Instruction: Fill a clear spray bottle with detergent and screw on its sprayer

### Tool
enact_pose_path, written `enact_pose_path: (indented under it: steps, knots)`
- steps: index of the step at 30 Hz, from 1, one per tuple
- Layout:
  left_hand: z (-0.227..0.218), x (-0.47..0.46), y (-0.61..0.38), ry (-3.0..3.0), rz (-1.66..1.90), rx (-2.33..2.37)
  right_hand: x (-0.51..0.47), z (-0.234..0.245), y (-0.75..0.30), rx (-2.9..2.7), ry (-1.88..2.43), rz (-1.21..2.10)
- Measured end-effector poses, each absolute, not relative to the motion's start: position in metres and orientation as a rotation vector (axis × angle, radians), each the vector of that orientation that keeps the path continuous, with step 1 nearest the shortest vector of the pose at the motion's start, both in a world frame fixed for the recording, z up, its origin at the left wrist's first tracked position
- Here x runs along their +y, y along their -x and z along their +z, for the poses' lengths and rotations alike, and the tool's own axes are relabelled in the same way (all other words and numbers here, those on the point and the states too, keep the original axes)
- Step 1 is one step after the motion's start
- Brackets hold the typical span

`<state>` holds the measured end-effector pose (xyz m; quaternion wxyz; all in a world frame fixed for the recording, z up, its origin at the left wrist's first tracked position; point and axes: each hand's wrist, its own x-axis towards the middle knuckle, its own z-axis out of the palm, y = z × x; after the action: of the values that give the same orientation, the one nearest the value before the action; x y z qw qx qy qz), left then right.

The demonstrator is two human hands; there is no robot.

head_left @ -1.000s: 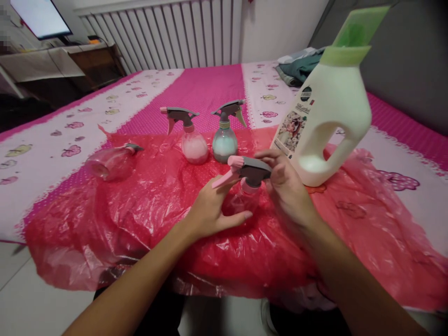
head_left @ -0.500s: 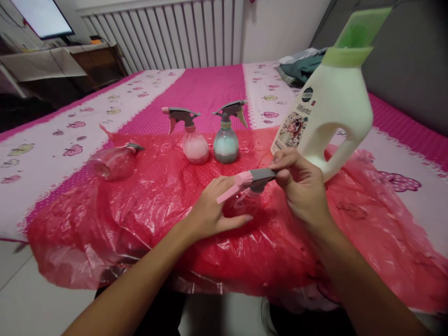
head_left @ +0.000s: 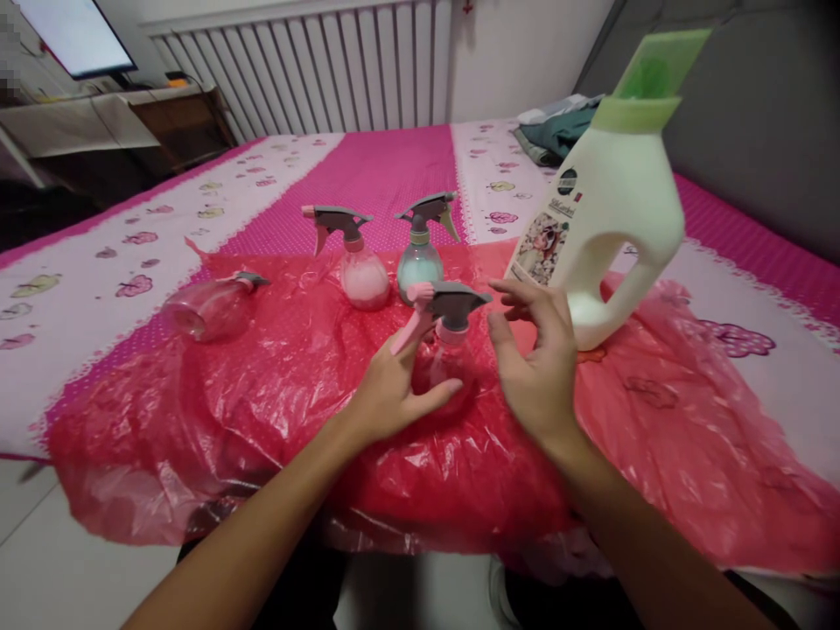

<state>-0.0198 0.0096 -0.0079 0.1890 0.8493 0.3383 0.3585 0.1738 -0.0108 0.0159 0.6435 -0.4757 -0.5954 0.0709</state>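
A small clear spray bottle (head_left: 448,360) with a grey and pink trigger head stands on the red plastic sheet (head_left: 276,402). My left hand (head_left: 392,391) wraps round its body from the left and holds it upright. My right hand (head_left: 536,363) hovers just right of the spray head, fingers spread, holding nothing. Behind them stand a pink spray bottle (head_left: 359,262) and a pale blue spray bottle (head_left: 421,254). A clear spray bottle (head_left: 208,303) lies on its side at the left.
A large white detergent jug (head_left: 610,201) with a green cap leans at the right on the sheet. The sheet covers a pink and white bedspread (head_left: 387,166). Folded clothes (head_left: 557,127) lie at the far right, a radiator (head_left: 315,66) behind.
My right hand was pinching the grey spray head; it has let go and opened. The bottle now stands upright, shifted slightly left in my left hand.
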Motion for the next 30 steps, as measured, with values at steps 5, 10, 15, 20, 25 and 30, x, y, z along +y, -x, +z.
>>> enact_pose_path:
  steps: [5,10,15,20,25,30]
  knots:
    - [-0.012,0.011,0.020,-2.324,1.112,1.029,-0.023,0.017,-0.164,-1.551,1.083,-0.008]
    - [-0.014,0.012,0.019,-2.325,1.205,0.922,-0.028,0.014,-0.160,-1.732,1.064,-0.063]
    - [-0.014,0.012,0.024,-2.495,1.136,0.955,-0.029,0.013,-0.157,-1.736,1.053,0.035]
    - [-0.010,0.012,0.025,-2.603,1.088,0.828,-0.029,0.010,-0.153,-1.676,1.056,0.295]
    - [-0.006,0.013,0.021,-2.697,1.083,0.770,-0.026,0.008,-0.156,-1.555,0.992,0.573]
    - [-0.004,0.010,0.020,-2.661,1.079,0.781,-0.024,0.014,-0.161,-1.488,0.898,0.651]
